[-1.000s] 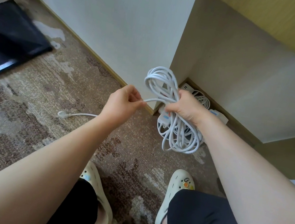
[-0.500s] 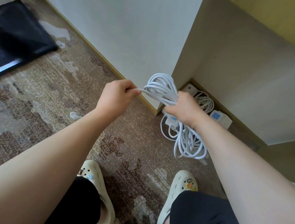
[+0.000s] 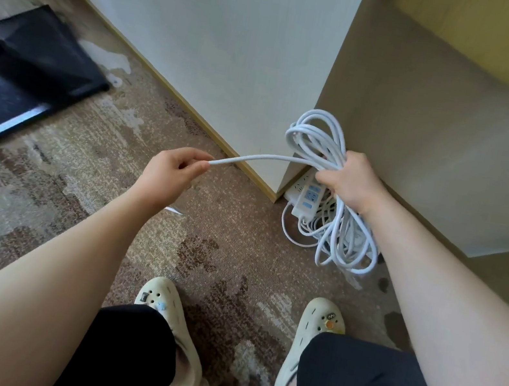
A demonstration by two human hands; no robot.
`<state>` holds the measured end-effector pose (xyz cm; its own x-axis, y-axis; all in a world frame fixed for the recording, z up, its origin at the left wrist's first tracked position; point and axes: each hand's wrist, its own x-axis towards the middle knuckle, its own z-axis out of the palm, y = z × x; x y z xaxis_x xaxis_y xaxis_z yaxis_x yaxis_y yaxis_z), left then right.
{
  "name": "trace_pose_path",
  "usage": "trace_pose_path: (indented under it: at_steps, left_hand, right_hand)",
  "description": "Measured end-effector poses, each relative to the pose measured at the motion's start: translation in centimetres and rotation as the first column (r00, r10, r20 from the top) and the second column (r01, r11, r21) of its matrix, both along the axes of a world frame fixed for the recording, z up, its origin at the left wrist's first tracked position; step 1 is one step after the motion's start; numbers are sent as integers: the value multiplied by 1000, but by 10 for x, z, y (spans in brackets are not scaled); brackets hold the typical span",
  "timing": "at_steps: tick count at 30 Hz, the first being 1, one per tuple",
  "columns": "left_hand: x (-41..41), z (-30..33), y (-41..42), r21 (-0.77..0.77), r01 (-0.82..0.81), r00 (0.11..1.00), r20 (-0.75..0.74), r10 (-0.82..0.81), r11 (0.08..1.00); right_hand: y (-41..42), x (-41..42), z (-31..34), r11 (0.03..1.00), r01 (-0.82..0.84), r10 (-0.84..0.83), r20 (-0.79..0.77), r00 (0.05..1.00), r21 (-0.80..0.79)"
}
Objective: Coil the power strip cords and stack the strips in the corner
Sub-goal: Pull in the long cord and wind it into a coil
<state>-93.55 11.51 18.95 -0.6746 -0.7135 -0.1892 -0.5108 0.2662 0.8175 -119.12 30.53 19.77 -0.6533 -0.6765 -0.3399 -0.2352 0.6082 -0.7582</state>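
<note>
Now my right hand (image 3: 351, 184) grips the coiled cord (image 3: 319, 143). Its free tail (image 3: 262, 159) runs leftward into my left hand's (image 3: 172, 171) pinch.

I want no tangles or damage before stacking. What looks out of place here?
Nothing stands out. The right hand grips the coil, the left hand pinches the free cord, and a strip hangs below. No visible damage.
</note>
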Motion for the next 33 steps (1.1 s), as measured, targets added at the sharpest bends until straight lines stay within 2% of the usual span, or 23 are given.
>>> trace_pose_path:
  at_steps: [4, 7, 11, 13, 16, 21, 24, 27, 30, 33]
  left_hand:
    - [19, 6, -2, 3, -57, 998, -11, 57, 998]
    - [8, 15, 13, 98, -150, 980, -116, 161, 984]
    - [-30, 31, 41, 186, -168, 951, -226, 209, 968]
    - [-47, 28, 56, 213, -138, 963, -201, 182, 967]
    - [-64, 17, 73, 206, -116, 988, -78, 135, 972]
    - [-56, -6, 58, 313, -223, 974, 122, 193, 923]
    - [-43, -9, 47, 340, -204, 977, 132, 168, 918]
    - [-40, -5, 44, 271, -146, 988, 90, 126, 951]
    - [-48, 2, 63, 215, -2, 997, 70, -13, 977]
    - [-58, 3, 85, 257, 71, 994, 64, -90, 964]
  right_hand:
    - [0, 3, 1, 1000, 3, -3, -12, 1000, 2]
    - [-3, 11, -3, 998, -24, 28, -68, 997, 54]
    - [-5, 19, -5, 998, -17, 20, -60, 998, 55]
    - [-7, 21, -5, 999, -13, 15, -39, 999, 38]
    - [-9, 26, -7, 1000, -5, 5, -14, 1000, 25]
    - [-10, 25, -10, 1000, 10, -9, -76, 997, 17]
    - [-9, 24, -12, 997, 19, -8, -158, 987, 69]
    - [-13, 30, -15, 995, 39, -23, -183, 983, 86]
    - [-17, 36, -16, 996, 52, -40, -168, 985, 68]
    - [-18, 44, -15, 994, -28, 47, -171, 984, 107]
